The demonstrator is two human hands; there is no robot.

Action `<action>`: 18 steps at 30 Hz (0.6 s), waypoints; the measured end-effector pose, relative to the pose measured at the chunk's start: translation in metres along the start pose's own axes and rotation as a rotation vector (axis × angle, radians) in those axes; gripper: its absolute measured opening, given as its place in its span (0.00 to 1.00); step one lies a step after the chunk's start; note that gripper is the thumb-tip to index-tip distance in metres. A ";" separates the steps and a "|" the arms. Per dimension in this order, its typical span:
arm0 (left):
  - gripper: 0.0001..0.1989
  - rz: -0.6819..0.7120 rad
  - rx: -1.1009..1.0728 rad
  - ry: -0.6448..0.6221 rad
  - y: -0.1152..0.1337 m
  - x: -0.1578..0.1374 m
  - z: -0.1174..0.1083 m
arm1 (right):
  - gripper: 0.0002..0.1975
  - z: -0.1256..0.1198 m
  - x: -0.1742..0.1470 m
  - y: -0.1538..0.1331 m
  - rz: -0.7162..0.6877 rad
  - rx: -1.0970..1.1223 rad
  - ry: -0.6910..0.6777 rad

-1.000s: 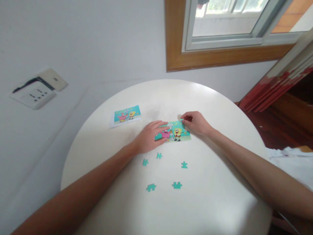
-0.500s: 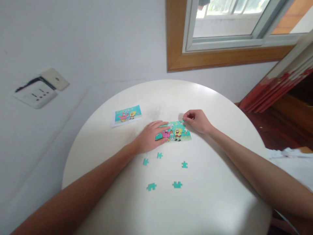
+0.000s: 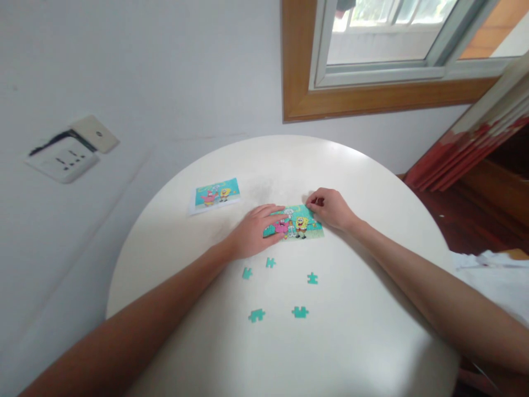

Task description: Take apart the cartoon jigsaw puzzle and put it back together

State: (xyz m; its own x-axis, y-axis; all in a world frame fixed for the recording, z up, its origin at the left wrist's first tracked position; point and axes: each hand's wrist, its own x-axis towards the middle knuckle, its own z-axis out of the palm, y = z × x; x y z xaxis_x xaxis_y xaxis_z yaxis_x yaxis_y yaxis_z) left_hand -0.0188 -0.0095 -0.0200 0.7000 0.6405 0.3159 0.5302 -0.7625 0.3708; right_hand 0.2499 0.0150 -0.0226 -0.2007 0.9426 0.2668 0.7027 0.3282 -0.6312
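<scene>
A jigsaw puzzle [image 3: 301,223] with cartoon figures on a teal ground lies on the white round table. Across its left part rests my left hand [image 3: 257,229], flat with fingers spread. At the upper right corner, my right hand [image 3: 328,207] has thumb and fingertips pinched on a puzzle piece, mostly hidden by the fingers. Several loose teal pieces lie nearer to me: one piece [image 3: 270,263] just below the puzzle, another piece [image 3: 247,273] to its left, a piece [image 3: 312,278] to the right, and two pieces [image 3: 257,315] [image 3: 300,312] closer still.
A picture card [image 3: 217,194] with a matching cartoon scene lies at the back left of the table [image 3: 351,331]. Behind stands a white wall with a socket [image 3: 64,159]. A wood-framed window [image 3: 372,99] is at upper right, with a red and cream curtain [image 3: 454,149] beside it.
My right hand has moved slightly down and left, bringing the pinched piece onto the puzzle's upper right corner. My left hand and the loose pieces stay in place.
</scene>
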 end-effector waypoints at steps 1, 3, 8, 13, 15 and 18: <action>0.20 0.000 -0.001 -0.001 0.000 0.000 0.000 | 0.07 0.000 0.000 -0.001 0.007 0.013 0.009; 0.20 0.001 -0.002 0.000 0.000 0.000 0.000 | 0.07 -0.002 0.001 -0.002 0.021 0.055 0.041; 0.20 0.005 0.001 -0.002 -0.001 0.000 0.001 | 0.07 -0.010 -0.004 -0.015 -0.010 0.087 0.103; 0.22 0.013 -0.008 0.001 -0.002 0.000 0.002 | 0.05 -0.030 -0.033 -0.061 -0.286 0.127 -0.245; 0.21 0.011 -0.009 0.005 -0.001 0.000 0.001 | 0.06 -0.035 -0.049 -0.083 -0.422 0.140 -0.480; 0.18 -0.006 -0.017 0.028 0.002 0.001 0.000 | 0.05 -0.036 -0.069 -0.106 -0.560 0.076 -0.741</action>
State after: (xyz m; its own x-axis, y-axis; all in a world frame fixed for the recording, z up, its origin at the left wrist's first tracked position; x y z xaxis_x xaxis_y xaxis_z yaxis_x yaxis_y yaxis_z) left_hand -0.0171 -0.0105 -0.0185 0.6828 0.6478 0.3379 0.5264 -0.7569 0.3874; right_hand 0.2139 -0.0876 0.0522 -0.8998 0.4352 0.0305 0.3304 0.7253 -0.6040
